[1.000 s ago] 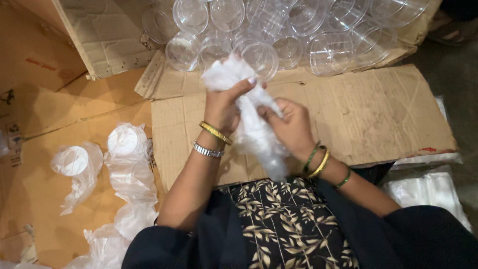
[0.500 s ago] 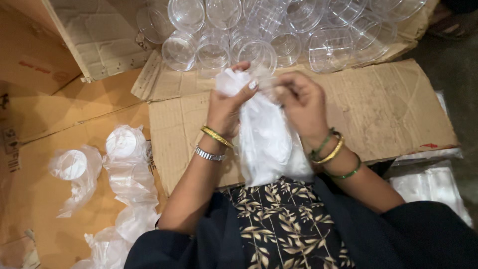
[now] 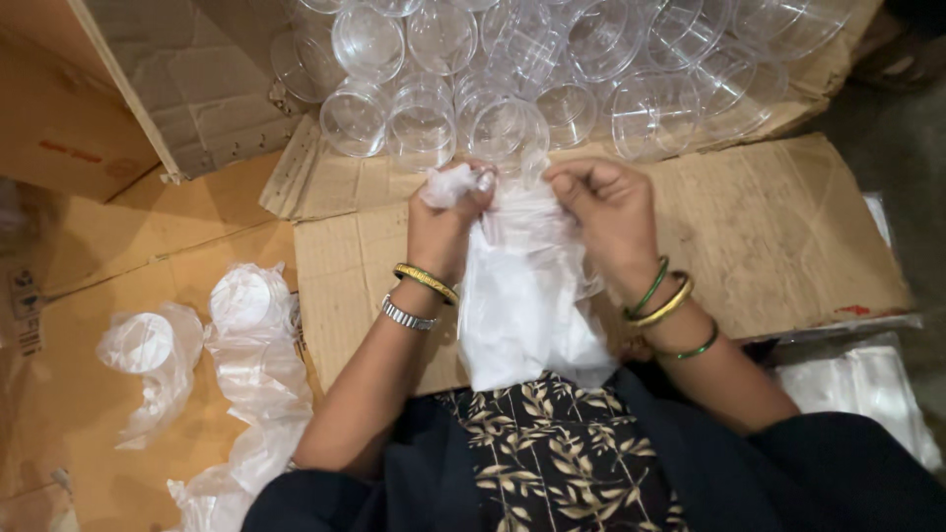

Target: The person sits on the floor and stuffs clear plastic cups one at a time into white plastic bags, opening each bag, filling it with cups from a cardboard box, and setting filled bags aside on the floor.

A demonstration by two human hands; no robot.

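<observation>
Both sets of fingers are pinched shut on the top edge of the thin white plastic bag (image 3: 522,296), the left hand (image 3: 445,219) at its bunched corner, the right hand (image 3: 609,209) just beside it. The bag hangs lengthwise toward the lap, over the flattened cardboard (image 3: 769,227). Wrists are raised and bent inward; clear plastic cups (image 3: 512,59) are piled just beyond

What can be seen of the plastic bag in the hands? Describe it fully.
The plastic bag is thin, translucent white and crinkled. It hangs from its top edge down to the person's lap, over the cardboard sheet. The left hand bunches one top corner in its grip; the right hand pinches the other side, spreading the mouth. What is inside cannot be made out.
</observation>
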